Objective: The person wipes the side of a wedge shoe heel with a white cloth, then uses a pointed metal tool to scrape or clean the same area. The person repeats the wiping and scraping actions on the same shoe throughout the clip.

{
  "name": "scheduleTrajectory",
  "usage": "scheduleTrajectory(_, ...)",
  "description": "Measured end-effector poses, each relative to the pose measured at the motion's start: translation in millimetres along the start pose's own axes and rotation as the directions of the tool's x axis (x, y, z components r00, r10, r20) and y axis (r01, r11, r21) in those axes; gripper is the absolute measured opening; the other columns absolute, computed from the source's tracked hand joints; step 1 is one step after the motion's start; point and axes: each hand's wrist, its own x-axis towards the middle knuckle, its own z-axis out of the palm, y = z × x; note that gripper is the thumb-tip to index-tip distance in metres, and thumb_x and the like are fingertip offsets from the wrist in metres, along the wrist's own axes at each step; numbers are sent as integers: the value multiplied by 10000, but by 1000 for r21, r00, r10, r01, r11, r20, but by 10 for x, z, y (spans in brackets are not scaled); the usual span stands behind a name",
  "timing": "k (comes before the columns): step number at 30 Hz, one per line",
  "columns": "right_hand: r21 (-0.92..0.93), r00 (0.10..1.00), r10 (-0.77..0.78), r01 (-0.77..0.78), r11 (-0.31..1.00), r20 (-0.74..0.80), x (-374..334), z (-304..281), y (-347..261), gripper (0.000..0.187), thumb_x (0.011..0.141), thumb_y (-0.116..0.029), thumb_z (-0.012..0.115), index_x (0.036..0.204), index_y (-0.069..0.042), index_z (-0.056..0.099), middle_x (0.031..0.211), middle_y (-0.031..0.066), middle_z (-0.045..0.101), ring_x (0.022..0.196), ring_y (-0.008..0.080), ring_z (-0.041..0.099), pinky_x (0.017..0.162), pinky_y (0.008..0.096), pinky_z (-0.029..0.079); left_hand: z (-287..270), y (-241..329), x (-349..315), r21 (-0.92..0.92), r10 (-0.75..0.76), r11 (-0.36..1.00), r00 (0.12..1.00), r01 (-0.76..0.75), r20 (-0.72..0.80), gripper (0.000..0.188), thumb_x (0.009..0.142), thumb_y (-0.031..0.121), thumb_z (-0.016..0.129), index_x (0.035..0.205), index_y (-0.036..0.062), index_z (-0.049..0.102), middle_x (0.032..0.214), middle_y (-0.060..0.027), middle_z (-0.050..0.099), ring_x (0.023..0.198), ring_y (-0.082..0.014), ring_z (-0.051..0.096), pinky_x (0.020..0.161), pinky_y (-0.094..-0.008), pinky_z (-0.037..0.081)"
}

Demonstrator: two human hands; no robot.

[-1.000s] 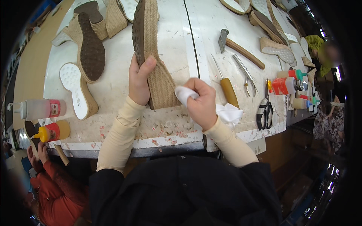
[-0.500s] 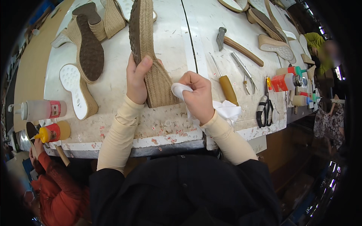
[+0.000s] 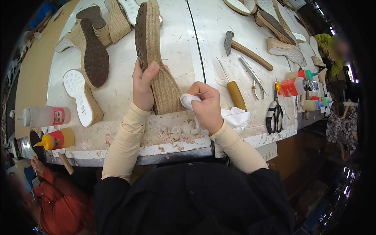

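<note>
A wedge shoe sole (image 3: 162,84) with braided tan rope sides and a dark brown studded bottom stands tilted on its side edge, toe pointing away from me. My left hand (image 3: 144,84) is closed round its middle, thumb on the rope side. In my right hand (image 3: 207,105) a white cloth (image 3: 190,101) is bunched over the fingers, held at the heel's right edge. More white cloth (image 3: 236,118) lies just right of that wrist. An awl with a yellow-brown handle (image 3: 236,95) rests beyond it.
Other wedge soles (image 3: 95,55) lie at the far left and far right. A hammer (image 3: 250,54), pincers (image 3: 252,80) and black-handled scissors (image 3: 274,117) lie to the right. Bottles (image 3: 47,116) stand or lie at both sides. People sit at both table ends, one in red (image 3: 64,196).
My right hand and its cloth have shifted slightly down and right along the heel edge. The sole has dropped a little nearer me in my left hand.
</note>
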Motion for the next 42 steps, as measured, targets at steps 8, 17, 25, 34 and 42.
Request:
scheduleTrajectory(8,20,998,54,-54,998,10,-34,-18,1,158,735,-15,658,660,-15,519,591,-29,505,575,25,420,493,206,339,-28,-38,13,32,22,999,1000,-22,11,509,931,436,485,1212,25,379,834,-137,592,759,-234,628,676,-341,543)
scheduleTrajectory(17,49,994,90,-93,994,65,0,-66,55,169,746,-40,661,659,-19,518,618,-27,526,588,33,451,510,221,378,-101,-126,50,-6,-6,1000,999,6,-33,476,936,442,474,1186,44,400,808,-144,586,728,-255,621,660,-369,539)
scheduleTrajectory(25,38,992,123,-122,992,-15,-219,-723,-316,84,833,-58,606,904,-29,641,714,-21,600,594,24,480,510,187,368,-80,-112,69,-404,-288,887,952,224,-103,461,922,496,486,1087,67,451,795,-160,582,716,-305,610,676,-435,522)
scheduleTrajectory(34,1,842,-128,151,989,-524,-680,-1998,-978,93,935,-101,552,1017,-58,555,716,-13,541,473,19,359,423,182,276,-42,-102,43,-376,-275,900,956,220,-98,510,915,506,488,1187,77,437,855,-161,585,740,-296,605,699,-432,518)
scheduleTrajectory(42,-263,478,-238,15,965,-846,-368,-3082,-880,292,949,-128,508,1221,-37,453,773,40,517,477,76,386,426,244,341,38,-25,10,-123,-120,986,991,111,-66,581,930,391,518,1333,15,335,1086,-237,616,889,-274,655,745,-345,560)
